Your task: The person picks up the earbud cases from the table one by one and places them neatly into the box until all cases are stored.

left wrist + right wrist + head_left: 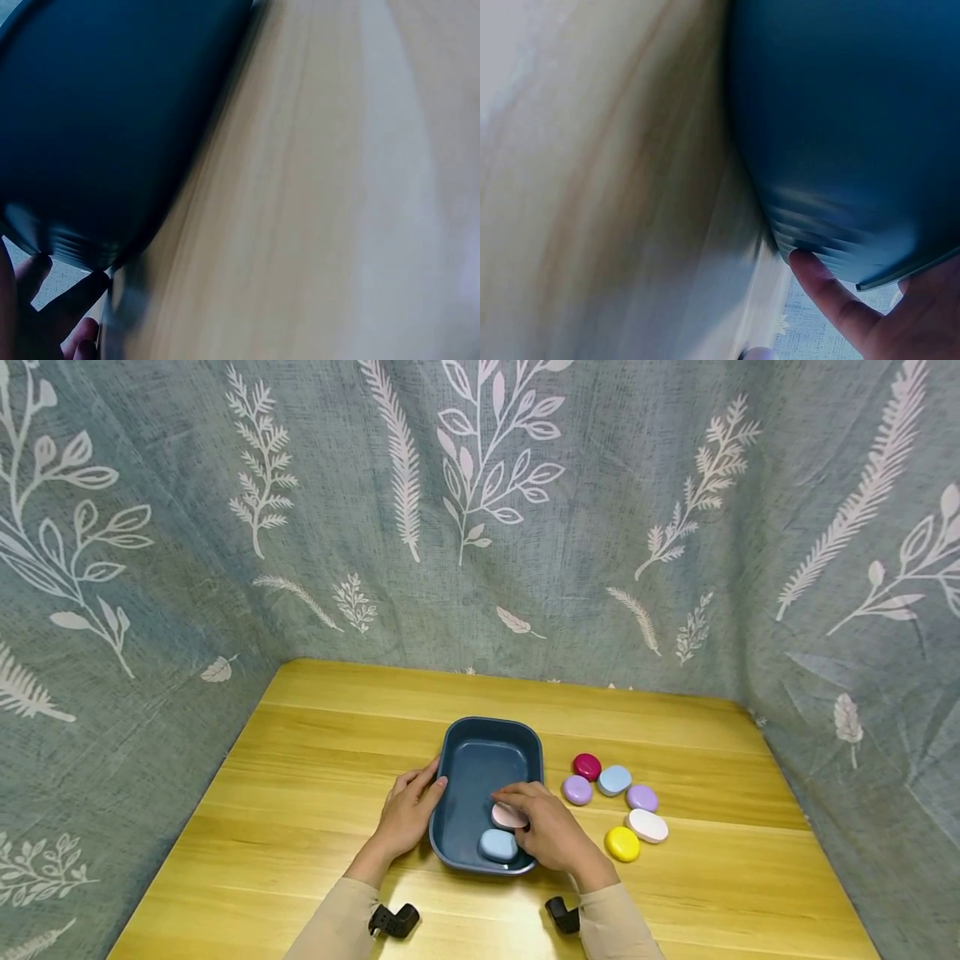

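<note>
A dark blue tray (491, 731) stands on the wooden table. At its left side my left hand (406, 814) holds it, thumb on the rim and fingers along the outer wall. My right hand (551, 828) reaches over the right rim and pinches a pale pink oval soap (508, 815) low inside the tray. Just in front of that lies a light blue soap (498, 845) in the tray's near right part. In the left wrist view, spread fingers (71, 300) meet the outer wall. The right wrist view shows a fingertip (806, 264) at the wall, the soap hidden.
Right of the tray lie several loose soaps: a dark red one (587, 767), a light blue one (615, 780), two purple ones (577, 790), a white oval one (647, 826) and a yellow one (622, 843). Patterned cloth (480, 610) hangs around the table (337, 752).
</note>
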A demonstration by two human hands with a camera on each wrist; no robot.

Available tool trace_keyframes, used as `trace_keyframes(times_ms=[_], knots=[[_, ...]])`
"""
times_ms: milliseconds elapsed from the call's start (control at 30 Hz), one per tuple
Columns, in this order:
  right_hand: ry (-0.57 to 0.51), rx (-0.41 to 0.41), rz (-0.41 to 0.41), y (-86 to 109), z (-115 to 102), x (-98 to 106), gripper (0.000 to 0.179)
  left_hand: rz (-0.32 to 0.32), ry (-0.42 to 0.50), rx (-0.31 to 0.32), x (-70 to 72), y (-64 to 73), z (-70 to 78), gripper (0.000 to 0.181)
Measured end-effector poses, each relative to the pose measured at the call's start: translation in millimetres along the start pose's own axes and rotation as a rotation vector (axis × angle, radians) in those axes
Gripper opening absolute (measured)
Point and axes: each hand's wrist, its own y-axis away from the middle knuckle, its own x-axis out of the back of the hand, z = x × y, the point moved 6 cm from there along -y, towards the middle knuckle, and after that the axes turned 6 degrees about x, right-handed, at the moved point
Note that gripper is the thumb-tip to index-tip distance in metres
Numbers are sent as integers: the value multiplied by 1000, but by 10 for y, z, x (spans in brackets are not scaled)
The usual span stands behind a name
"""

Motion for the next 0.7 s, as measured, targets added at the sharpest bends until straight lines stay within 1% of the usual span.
trace_keyframes(times_ms=[167,267,500,700], knots=[[-14,-13,-2,9,9,8,58,0,6,3,5,4,4,57],[-8,-9,11,22,2,24,57,3,6,4,5,3,9,57],[10,8,79,46,-22,72,49,4,6,5,4,4,1,57],[0,7,131,59,-27,115,48,1,10,7,0,-1,-1,57]])
